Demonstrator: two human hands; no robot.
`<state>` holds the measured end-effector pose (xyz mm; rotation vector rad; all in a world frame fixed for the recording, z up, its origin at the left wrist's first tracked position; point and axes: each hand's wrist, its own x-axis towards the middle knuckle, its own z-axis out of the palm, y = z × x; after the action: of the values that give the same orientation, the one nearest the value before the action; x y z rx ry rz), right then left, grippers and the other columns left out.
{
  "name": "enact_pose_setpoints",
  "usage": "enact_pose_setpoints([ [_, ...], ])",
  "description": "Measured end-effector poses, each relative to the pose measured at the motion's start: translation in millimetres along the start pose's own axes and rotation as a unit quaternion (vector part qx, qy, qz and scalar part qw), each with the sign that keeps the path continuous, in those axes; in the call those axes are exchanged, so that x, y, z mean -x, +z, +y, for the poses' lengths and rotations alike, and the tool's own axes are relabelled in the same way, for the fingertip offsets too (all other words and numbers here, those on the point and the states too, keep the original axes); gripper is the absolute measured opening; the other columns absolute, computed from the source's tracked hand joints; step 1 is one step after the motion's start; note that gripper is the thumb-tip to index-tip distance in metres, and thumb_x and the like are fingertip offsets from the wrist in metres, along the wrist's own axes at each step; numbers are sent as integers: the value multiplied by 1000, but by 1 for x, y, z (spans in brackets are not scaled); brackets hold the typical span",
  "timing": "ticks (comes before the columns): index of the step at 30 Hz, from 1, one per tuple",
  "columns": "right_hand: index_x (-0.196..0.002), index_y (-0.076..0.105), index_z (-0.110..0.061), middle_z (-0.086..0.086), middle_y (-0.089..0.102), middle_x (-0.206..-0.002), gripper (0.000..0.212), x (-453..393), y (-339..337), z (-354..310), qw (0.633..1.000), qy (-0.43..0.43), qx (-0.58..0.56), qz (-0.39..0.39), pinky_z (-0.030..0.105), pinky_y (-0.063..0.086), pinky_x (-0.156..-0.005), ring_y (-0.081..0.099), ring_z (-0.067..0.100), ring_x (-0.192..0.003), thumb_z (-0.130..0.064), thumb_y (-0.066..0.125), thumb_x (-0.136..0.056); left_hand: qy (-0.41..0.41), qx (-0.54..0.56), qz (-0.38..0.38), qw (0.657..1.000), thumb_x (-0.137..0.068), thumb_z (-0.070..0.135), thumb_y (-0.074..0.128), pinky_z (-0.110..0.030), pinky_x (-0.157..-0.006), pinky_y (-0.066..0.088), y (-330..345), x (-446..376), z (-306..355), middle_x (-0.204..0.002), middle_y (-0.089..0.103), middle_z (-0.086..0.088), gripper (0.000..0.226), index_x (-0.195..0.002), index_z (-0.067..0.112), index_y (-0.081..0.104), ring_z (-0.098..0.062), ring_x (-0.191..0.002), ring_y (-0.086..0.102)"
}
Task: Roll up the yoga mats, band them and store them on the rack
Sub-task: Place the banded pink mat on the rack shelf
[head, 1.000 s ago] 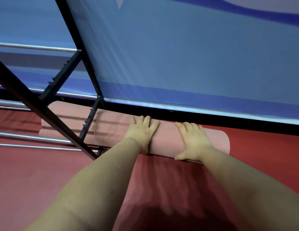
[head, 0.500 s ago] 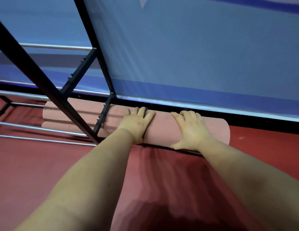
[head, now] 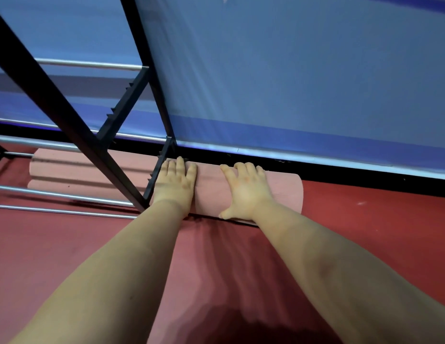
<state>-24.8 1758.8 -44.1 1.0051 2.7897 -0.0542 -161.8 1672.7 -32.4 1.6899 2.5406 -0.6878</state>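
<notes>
Left hand (head: 175,184) and right hand (head: 246,189) flat, fingers straight, pressing rolled pink mat (head: 211,192), beside rack (head: 74,125)

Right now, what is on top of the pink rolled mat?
Both hands lie flat on the rolled mat: the left hand and the right hand. A black rack hides parts of the roll.

No text, label, brand, number or sign can be read anywhere in view. The blue wall panel (head: 303,83) bears only darker bands and a pale shape cut off at the top edge, too partial to read. The pink rolled mat (head: 211,189) below that panel carries no print, and the black rack frame (head: 67,112) shows none.
</notes>
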Motion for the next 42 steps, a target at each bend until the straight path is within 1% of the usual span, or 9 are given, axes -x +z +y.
enact_pose_setpoints([
  [7, -151, 1, -19, 13, 17, -151, 119, -1, -11, -12, 999, 8, 19, -25, 50, 4, -115, 17, 31, -138, -62, 72, -65, 108, 172, -11, 979, -78, 53, 63, -45, -117, -4, 6, 7, 8, -157, -11, -6, 111, -148, 20, -17, -23, -145, -8],
  [12, -150, -6, -12, 11, -4, -158, 103, 17, -25, -17, 995, 33, 43, -80, 50, -4, -115, -1, 27, -146, -45, 65, -82, 101, 125, -12, 987, -96, 19, 37, -47, -117, 3, -1, 11, 8, -157, -10, -11, 73, -149, 17, -13, -30, -145, -5],
  [24, -150, 11, -18, 8, 12, -155, 80, 32, -27, -2, 998, -9, -41, -41, 43, 4, -116, 12, 25, -143, -27, 60, -88, 90, 87, -89, 988, -95, 8, 34, -45, -117, 12, -22, 0, 18, -158, -13, -8, 74, -149, 23, -15, -27, -146, -4],
  [27, -149, 15, -18, 7, 15, -155, 76, 40, -26, 2, 998, -7, -59, -23, 41, 6, -116, 13, 23, -142, -29, 58, -88, 139, 98, -53, 984, -95, 11, 21, -41, -116, 17, -33, 16, 19, -158, -3, -12, 62, -151, 19, -4, -28, -145, 7],
  [30, -135, 43, -16, 8, 40, -142, 64, 53, -26, 1, 995, -34, -91, 28, 39, 24, -111, 37, 26, -132, -31, 69, -78, 284, 104, 35, 953, -89, 16, 15, -37, -110, 30, -30, 42, 4, -154, 23, -10, 60, -149, 14, 20, -27, -138, 30],
  [33, -98, 68, -19, 1, 66, -100, 62, 64, -24, -11, 989, -45, -123, 73, 34, 52, -84, 65, 22, -93, -39, 88, -43, 319, 10, -54, 946, -96, 12, 34, -38, -110, 28, -28, 64, -21, -155, 19, -6, 58, -150, 19, 15, -27, -137, 29],
  [36, -85, 68, -28, -9, 64, -82, 55, 67, -29, -42, 977, -105, -147, 115, 26, 55, -72, 65, 13, -77, -46, 87, -36, 337, -30, -68, 938, -93, 14, 33, -40, -103, 38, -24, 75, -53, -147, 34, -10, 54, -146, 16, 26, -30, -124, 45],
  [39, -85, 70, -29, -12, 63, -82, 45, 65, -16, -86, 962, -198, -129, 135, 23, 54, -75, 63, 10, -77, -42, 84, -44, 399, -50, -25, 915, -78, 24, 35, -27, -75, 52, -2, 77, -90, -99, 67, -1, 40, -101, 19, 68, -20, -82, 64],
  [42, -81, 68, -28, -11, 61, -80, 38, 62, 5, -131, 952, -249, -119, 135, 20, 52, -70, 61, 11, -75, -36, 82, -46, 444, -80, -37, 892, -77, 25, 54, -26, -64, 52, 25, 89, -118, -83, 65, 2, 16, -83, 19, 68, -20, -70, 61],
])
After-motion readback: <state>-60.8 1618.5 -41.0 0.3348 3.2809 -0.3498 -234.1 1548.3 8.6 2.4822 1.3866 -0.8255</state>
